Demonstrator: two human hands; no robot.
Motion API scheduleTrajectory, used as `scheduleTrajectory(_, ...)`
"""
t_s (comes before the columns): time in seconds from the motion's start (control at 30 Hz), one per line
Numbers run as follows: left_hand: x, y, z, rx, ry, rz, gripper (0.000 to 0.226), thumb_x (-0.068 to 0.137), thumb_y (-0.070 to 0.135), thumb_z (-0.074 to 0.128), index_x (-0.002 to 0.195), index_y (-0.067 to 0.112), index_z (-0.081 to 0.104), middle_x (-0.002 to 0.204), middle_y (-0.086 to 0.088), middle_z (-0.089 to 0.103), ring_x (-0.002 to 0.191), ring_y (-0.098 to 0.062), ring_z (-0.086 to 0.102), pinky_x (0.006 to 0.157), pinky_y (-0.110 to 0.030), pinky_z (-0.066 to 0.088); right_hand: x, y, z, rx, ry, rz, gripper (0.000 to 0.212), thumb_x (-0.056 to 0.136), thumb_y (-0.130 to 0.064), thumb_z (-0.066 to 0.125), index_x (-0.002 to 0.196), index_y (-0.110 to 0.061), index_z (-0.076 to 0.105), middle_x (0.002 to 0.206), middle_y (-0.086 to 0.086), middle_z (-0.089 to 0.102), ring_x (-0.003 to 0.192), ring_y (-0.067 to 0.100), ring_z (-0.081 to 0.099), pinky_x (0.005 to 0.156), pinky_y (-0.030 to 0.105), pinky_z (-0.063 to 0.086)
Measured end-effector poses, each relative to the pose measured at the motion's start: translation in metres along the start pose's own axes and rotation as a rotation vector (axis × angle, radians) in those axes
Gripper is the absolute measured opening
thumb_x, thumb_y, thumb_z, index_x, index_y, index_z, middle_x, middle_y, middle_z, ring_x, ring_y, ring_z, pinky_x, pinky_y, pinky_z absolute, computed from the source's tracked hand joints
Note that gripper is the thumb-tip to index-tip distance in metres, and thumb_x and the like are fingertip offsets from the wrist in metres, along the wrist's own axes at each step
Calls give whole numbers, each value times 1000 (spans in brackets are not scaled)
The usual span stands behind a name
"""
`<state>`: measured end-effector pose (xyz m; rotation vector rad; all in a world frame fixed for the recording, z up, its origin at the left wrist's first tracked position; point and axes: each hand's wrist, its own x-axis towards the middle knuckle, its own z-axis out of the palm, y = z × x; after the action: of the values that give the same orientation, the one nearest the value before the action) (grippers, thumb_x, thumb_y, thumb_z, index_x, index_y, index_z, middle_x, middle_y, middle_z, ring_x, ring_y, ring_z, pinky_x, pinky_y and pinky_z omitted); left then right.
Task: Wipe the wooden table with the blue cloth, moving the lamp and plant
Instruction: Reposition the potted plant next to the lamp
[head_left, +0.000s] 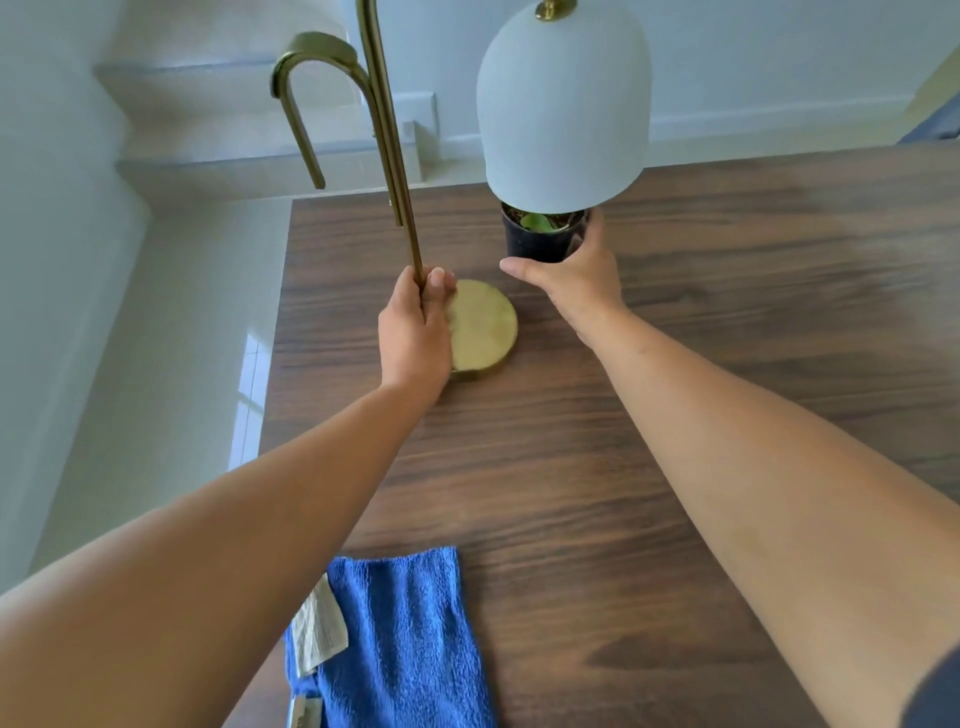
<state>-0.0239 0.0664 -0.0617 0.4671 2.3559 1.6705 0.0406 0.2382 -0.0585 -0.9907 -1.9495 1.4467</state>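
My left hand (415, 327) has its fingers wrapped round the brass lamp (483, 325) stem just above the round base; my right hand (576, 280) cups the black plant pot (540, 236) under the white shade (563, 104). Lifting the pot straight up could knock the shade and tip the lamp. The blue cloth (405, 639) lies on the wooden surface (727, 260) near me; its white tag (317, 629) is unreadable.

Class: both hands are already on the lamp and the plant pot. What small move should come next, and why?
Probably lift both aside together: the left hand grips the lamp stem, the right hand holds the plant pot, and the blue cloth lies untouched on the wooden table.
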Motion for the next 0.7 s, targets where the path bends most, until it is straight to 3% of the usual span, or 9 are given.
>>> scheduleTrajectory(0.13, 1, -3, 7, -1, 63, -2, 31, 107, 31, 39, 97, 12, 62, 94, 8, 68, 78, 15, 54, 69, -1, 38, 7, 1, 10, 58, 71, -10, 99, 53, -32, 96, 137, -25, 45, 130, -12, 59, 118, 5, 56, 101, 22, 46)
scheduleTrajectory(0.27, -1, -3, 9, -23, 71, 11, 29, 107, 27, 40, 96, 10, 61, 92, 6, 68, 76, 14, 54, 69, 0, 37, 5, 2, 10, 28, 135, -27, 87, 57, -31, 93, 133, -24, 50, 121, -13, 61, 113, 7, 59, 90, 16, 46)
scheduleTrajectory(0.37, -6, 1, 10, -40, 56, 8, 28, 107, 25, 41, 96, 9, 61, 89, 5, 67, 72, 14, 53, 68, -1, 39, -10, 6, -1, 17, 156, -51, 85, 59, -32, 93, 132, -24, 50, 117, -16, 59, 111, 4, 58, 85, 9, 45)
scheduleTrajectory(0.53, -22, 8, 20, -83, 43, -12, 25, 106, 25, 41, 91, 15, 58, 91, -7, 68, 66, 7, 53, 62, -6, 42, -42, 18, -35, 13, 176, -53, 85, 61, -33, 93, 134, -27, 49, 117, -22, 59, 108, -2, 57, 92, 14, 49)
scheduleTrajectory(0.7, -49, 16, 35, -98, 3, -13, 24, 106, 25, 42, 90, 17, 58, 84, -1, 65, 66, -1, 52, 59, -9, 42, -69, 30, -76, -11, 222, -23, 88, 61, -33, 93, 136, -29, 48, 116, -24, 58, 107, -6, 56, 89, 9, 45)
